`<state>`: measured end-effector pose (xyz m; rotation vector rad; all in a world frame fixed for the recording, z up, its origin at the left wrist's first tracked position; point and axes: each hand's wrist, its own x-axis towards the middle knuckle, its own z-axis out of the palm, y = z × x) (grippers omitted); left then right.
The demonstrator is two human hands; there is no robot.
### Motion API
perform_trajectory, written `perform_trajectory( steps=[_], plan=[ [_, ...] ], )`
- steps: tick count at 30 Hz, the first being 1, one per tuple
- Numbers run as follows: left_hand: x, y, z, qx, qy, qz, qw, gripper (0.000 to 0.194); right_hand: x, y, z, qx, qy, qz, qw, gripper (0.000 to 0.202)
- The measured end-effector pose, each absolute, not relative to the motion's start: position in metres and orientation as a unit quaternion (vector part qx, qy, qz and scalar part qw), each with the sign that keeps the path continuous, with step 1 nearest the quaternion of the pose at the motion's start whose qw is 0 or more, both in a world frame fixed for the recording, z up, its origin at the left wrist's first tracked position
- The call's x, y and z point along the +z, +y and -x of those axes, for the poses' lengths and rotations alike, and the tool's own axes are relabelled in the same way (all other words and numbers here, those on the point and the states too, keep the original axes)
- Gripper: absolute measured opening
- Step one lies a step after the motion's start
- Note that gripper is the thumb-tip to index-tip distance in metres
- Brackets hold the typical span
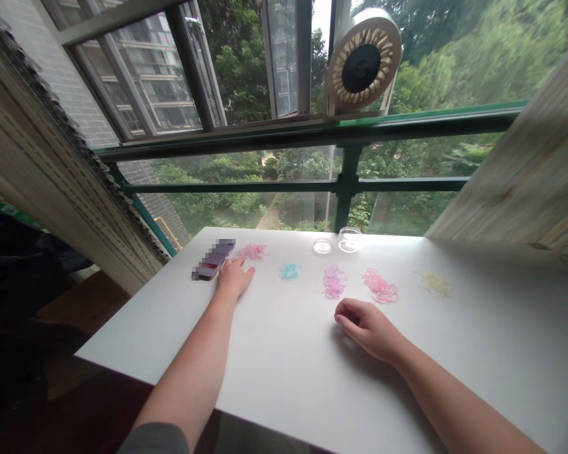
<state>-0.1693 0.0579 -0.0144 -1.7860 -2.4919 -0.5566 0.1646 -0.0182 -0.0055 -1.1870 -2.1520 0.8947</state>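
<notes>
My left hand (235,277) lies palm down on the white table, fingers apart, beside a phone (216,259) and just in front of a pink pile of small bands (252,251). My right hand (362,321) rests on its side with the fingers curled in; whether something is inside cannot be made out. Beyond it lie a purple pile (334,281) and a coral-pink pile (380,286). A small blue pile (290,272) sits between the hands, and a pale yellow pile (436,285) is farther right.
Two clear round dishes (322,246) (349,239) stand near the table's back edge. Behind the white table (274,366) are a green railing (284,134) and a round fan (363,63). Curtains hang on both sides.
</notes>
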Motion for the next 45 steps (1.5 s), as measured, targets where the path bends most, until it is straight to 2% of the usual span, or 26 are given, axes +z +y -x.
perform_trajectory(
  steps=[10,15,28,36,45],
  plan=[
    [-0.013,0.059,0.168,-0.157,-0.806,0.570,0.020,0.053,-0.005,-0.018,-0.164,0.331,-0.794,0.440,0.257,0.014],
    [-0.013,0.059,0.168,-0.204,-0.800,0.564,0.006,0.051,-0.006,-0.018,-0.165,0.330,-0.794,0.441,0.257,0.013],
    [-0.011,0.057,0.180,-0.343,-0.777,0.528,-0.017,0.019,-0.006,-0.018,-0.166,0.330,-0.794,0.439,0.260,0.014],
    [-0.013,0.057,0.176,-0.411,-0.735,0.539,-0.020,0.017,-0.005,-0.017,-0.164,0.334,-0.795,0.435,0.261,0.014],
    [-0.010,0.055,0.173,-0.426,-0.733,0.530,-0.021,0.010,-0.004,-0.019,-0.164,0.332,-0.793,0.438,0.261,0.014]
  ],
)
